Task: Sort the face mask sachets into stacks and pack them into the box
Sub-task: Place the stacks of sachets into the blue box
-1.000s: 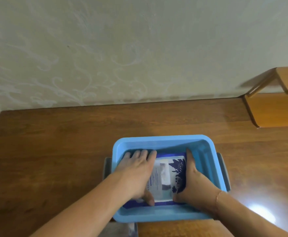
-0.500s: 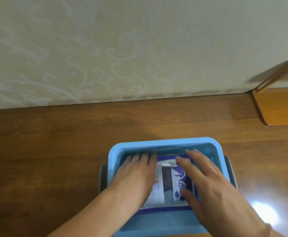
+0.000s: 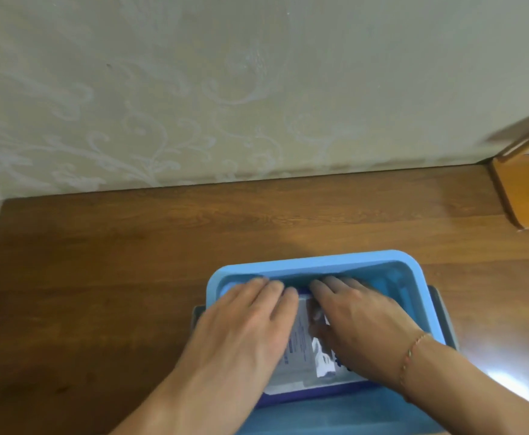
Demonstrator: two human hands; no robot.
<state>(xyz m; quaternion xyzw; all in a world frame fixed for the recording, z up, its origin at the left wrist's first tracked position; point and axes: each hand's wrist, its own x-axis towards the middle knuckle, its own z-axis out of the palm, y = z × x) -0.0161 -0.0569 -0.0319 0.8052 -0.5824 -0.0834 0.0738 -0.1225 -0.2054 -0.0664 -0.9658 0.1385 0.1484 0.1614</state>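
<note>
A light blue plastic box [image 3: 313,262] stands on the wooden table near the front edge. Inside it lies a stack of face mask sachets [image 3: 302,343], white and dark blue, mostly covered by my hands. My left hand [image 3: 247,321] lies flat on the left part of the stack, fingers straight and pointing to the far wall of the box. My right hand [image 3: 360,318] lies palm down on the right part, its fingers stretched out beside the left hand's. A thin bracelet circles the right wrist.
The brown wooden table [image 3: 131,262] runs up to a patterned beige wall. A lighter wooden piece of furniture [image 3: 526,189] stands at the far right. Grey handles [image 3: 442,312] stick out from the box's sides. A bright light glare sits on the table at right.
My right hand moved from the stack's right edge, lifted over it, and now lies flat on top beside the left hand. The left hand stayed on the stack.
</note>
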